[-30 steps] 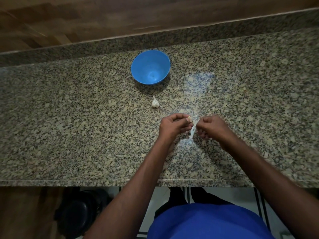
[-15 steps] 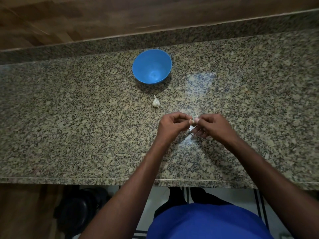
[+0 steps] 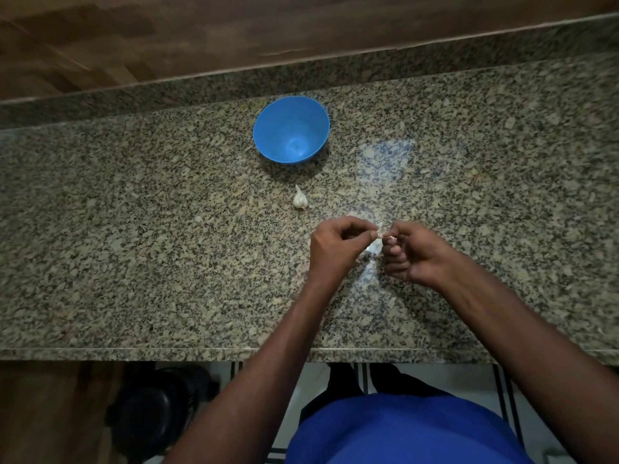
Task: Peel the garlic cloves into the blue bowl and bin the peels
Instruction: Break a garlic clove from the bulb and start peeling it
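Observation:
A blue bowl (image 3: pixel 290 129) stands on the granite counter (image 3: pixel 134 236) toward the back, with nothing showing inside it. In front of it lies a small white garlic piece (image 3: pixel 299 199). Nearer to me, my left hand (image 3: pixel 338 244) pinches a garlic clove (image 3: pixel 381 234) between thumb and fingertips. My right hand (image 3: pixel 413 254) meets it from the right, its fingertips pinching at the clove's end. Thin whitish peel scraps (image 3: pixel 371 252) lie on the counter just under the two hands. The clove is mostly hidden by my fingers.
A granite upstand and a wooden wall panel (image 3: pixel 301 31) run along the back. The counter's front edge (image 3: pixel 167 351) is close to my body. Below it on the left stands a dark round bin (image 3: pixel 150 416) on the floor.
The hands were slightly apart a second ago; they have come together on the clove. The right hand has turned a little, showing more of its curled fingers.

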A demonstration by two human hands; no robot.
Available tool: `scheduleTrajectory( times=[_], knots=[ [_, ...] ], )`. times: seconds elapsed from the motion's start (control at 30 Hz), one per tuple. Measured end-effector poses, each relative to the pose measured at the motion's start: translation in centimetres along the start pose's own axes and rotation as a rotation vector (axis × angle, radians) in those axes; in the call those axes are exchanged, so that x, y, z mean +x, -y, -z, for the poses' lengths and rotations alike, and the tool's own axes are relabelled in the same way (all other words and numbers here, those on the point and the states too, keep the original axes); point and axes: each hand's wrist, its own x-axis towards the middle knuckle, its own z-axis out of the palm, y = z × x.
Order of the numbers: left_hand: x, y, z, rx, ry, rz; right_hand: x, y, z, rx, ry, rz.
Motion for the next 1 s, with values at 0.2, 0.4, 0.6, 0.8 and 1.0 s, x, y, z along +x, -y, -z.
scheduleTrajectory(
  times=[0.2,0.4,0.6,0.8,1.0],
  knots=[
    [0.0,-0.3,0.1,-0.319,0.047,0.355,-0.4,-0.8,0.5,-0.748,-0.231,0.653],
    [0.7,0.4,0.8,-0.317,0.070,0.370,-0.2,-1.1,1.6,-0.956,-0.300,0.817],
    [0.5,0.5,1.0,-0.299,0.114,0.246,-0.4,-1.5,1.7,-1.126,-0.399,0.619],
    [0.1,0.2,0.8,-0.307,0.119,0.199,-1.2,-1.1,1.3,-0.937,-0.350,0.579],
    [0.1,0.3,0.6,-0.393,0.138,0.237,-1.6,-1.1,0.8,-1.076,-0.462,0.612]
  ],
)
